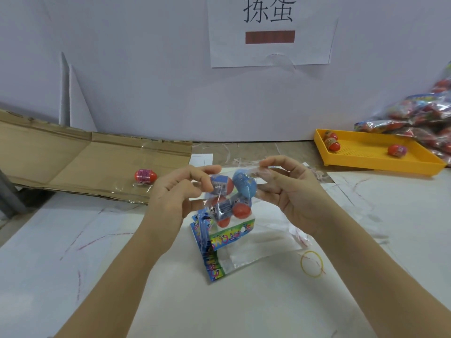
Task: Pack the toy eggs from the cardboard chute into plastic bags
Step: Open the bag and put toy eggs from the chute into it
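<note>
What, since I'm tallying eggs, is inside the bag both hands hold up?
A blue egg and red eggs with blue labels show through the clear bag. The left hand and overlap hide the count.

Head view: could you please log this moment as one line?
left hand pinches plastic bag | right hand pinches same bag | toy eggs inside bag | lone egg on cardboard chute

Yellow perforated tray (pixel 366 152): on the table, by the wall.
Paper sign (pixel 271 30): on the wall above and left of the tray; black characters over a red-brown bar.
Yellow rubber band (pixel 302 262): flat on white paper, nearer than the tray, to its left.
Two white triangular boards (pixel 80 108): against the wall, far left of the tray.
</note>
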Demonstrator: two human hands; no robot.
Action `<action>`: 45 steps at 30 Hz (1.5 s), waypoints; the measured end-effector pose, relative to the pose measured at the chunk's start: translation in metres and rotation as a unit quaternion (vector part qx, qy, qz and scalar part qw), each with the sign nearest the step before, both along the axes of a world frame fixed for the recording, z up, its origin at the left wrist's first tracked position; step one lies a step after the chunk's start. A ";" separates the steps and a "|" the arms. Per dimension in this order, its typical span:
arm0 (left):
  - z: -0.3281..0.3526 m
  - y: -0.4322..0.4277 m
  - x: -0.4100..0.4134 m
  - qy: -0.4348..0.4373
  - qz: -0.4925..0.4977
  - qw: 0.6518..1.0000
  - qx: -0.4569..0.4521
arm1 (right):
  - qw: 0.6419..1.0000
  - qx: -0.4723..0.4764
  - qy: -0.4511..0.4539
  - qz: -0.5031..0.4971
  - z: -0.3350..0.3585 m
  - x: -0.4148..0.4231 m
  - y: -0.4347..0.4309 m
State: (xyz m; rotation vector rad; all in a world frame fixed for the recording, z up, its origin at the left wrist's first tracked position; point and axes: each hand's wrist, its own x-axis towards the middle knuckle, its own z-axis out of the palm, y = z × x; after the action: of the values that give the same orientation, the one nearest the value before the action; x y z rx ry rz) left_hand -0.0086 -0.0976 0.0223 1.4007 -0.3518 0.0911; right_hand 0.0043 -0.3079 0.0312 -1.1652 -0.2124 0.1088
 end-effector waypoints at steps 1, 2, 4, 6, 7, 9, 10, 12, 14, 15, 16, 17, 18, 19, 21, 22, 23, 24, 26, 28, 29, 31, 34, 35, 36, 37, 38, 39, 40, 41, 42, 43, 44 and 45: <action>-0.001 0.001 0.001 0.005 0.002 1.000 -0.001 | 1.000 0.002 -0.001 0.002 0.000 0.000 -0.001; -0.002 0.001 0.002 0.010 0.004 1.000 -0.004 | 1.000 0.001 -0.003 0.003 0.000 0.001 -0.001; -0.002 -0.001 0.001 0.011 0.011 1.000 0.000 | 1.000 -0.003 -0.006 0.006 0.000 0.001 -0.002; -0.002 -0.002 -0.001 -0.013 0.038 0.999 0.032 | 1.000 -0.006 -0.008 0.010 0.000 0.001 -0.002; -0.004 -0.003 -0.002 -0.028 0.050 0.997 0.044 | 1.000 -0.004 -0.009 0.010 0.000 0.000 -0.002; -0.003 -0.004 -0.003 -0.035 0.054 0.997 0.047 | 1.000 0.001 -0.011 0.010 0.000 -0.001 -0.001; -0.003 -0.004 -0.003 -0.029 0.049 0.997 0.045 | 1.000 0.003 -0.010 0.009 0.000 -0.001 -0.001; -0.002 -0.003 -0.004 -0.013 0.035 0.999 0.038 | 1.000 0.009 -0.004 0.005 0.000 -0.001 -0.001; -0.002 -0.001 -0.004 -0.005 0.023 0.999 0.035 | 1.000 0.013 -0.002 0.002 0.000 -0.001 -0.002; -0.001 0.000 -0.004 -0.002 0.017 0.999 0.033 | 1.000 0.012 -0.001 0.002 0.000 0.000 -0.002; -0.001 0.000 -0.003 0.001 0.014 0.999 0.033 | 1.000 0.010 -0.001 0.001 0.000 0.000 -0.002; -0.002 0.001 -0.003 0.005 0.012 0.999 0.033 | 1.000 0.007 -0.002 0.001 0.000 0.000 -0.002; -0.003 0.001 -0.001 0.009 0.011 0.999 0.031 | 1.000 0.005 -0.003 0.002 0.001 -0.001 -0.003; -0.003 0.001 0.000 0.010 0.010 1.000 0.022 | 1.000 0.004 -0.007 0.003 0.002 0.000 -0.004; -0.004 0.001 0.002 0.010 0.007 1.000 -0.008 | 1.000 0.005 -0.019 0.004 0.003 0.000 -0.005; -0.004 0.001 0.002 0.008 0.007 1.000 -0.024 | 1.000 0.010 -0.021 -0.001 0.005 0.001 -0.006; -0.004 0.002 0.003 0.004 0.009 0.999 -0.032 | 1.000 0.015 -0.015 -0.011 0.006 0.001 -0.008; -0.005 0.002 0.002 -0.002 0.013 0.999 -0.032 | 1.000 0.018 0.002 -0.020 0.007 0.002 -0.009; -0.005 0.002 0.002 -0.013 0.020 1.000 -0.013 | 0.999 -0.004 0.036 -0.019 0.008 0.003 -0.010; -0.006 0.001 0.001 -0.020 0.023 1.000 0.006 | 0.996 -0.068 0.051 0.023 0.009 0.002 -0.009; -0.007 0.000 0.001 -0.022 0.024 0.999 0.013 | 0.992 -0.101 0.049 0.052 0.008 0.001 -0.008; -0.008 0.000 0.001 -0.021 0.027 0.999 0.023 | 0.986 -0.135 0.034 0.094 0.007 -0.001 -0.006; -0.008 0.001 0.002 -0.023 0.029 0.999 0.019 | 0.986 -0.132 -0.001 0.101 0.005 -0.004 -0.005; -0.007 0.002 0.003 -0.022 0.029 0.999 0.014 | 0.986 -0.131 -0.010 0.100 0.004 -0.004 -0.005; -0.007 0.002 0.003 -0.020 0.027 0.999 0.007 | 0.986 -0.129 -0.017 0.100 0.004 -0.004 -0.006; -0.007 0.001 0.003 -0.017 0.023 1.000 -0.003 | 0.987 -0.128 -0.021 0.099 0.004 -0.003 -0.006; -0.006 0.001 0.003 -0.014 0.018 1.000 -0.013 | 0.987 -0.128 -0.020 0.099 0.004 -0.003 -0.008; -0.006 0.001 0.003 -0.011 0.016 0.999 -0.025 | 0.987 -0.126 -0.017 0.097 0.004 -0.002 -0.008; -0.005 0.001 0.003 -0.008 0.014 0.999 -0.038 | 0.988 -0.121 -0.013 0.094 0.004 -0.002 -0.009; -0.005 0.001 0.002 -0.004 0.014 0.999 -0.051 | 0.990 -0.113 -0.012 0.087 0.004 -0.001 -0.009; -0.004 0.001 0.002 0.000 0.015 0.998 -0.062 | 0.992 -0.105 -0.014 0.076 0.004 -0.001 -0.009; -0.003 0.001 0.002 0.003 0.017 0.997 -0.072 | 0.993 -0.096 -0.018 0.062 0.003 -0.001 -0.009; -0.001 0.002 0.002 0.005 0.019 0.997 -0.080 | 0.995 -0.087 -0.021 0.049 0.003 -0.001 -0.009; 0.000 0.002 0.001 0.007 0.020 0.996 -0.088 | 0.996 -0.082 -0.021 0.038 0.003 -0.001 -0.010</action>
State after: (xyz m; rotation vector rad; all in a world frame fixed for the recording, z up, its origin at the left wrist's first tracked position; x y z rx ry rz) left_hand -0.0071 -0.0955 0.0221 1.2336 -0.2977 0.1422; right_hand 0.0031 -0.3174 0.0345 -1.3228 -0.2894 0.1723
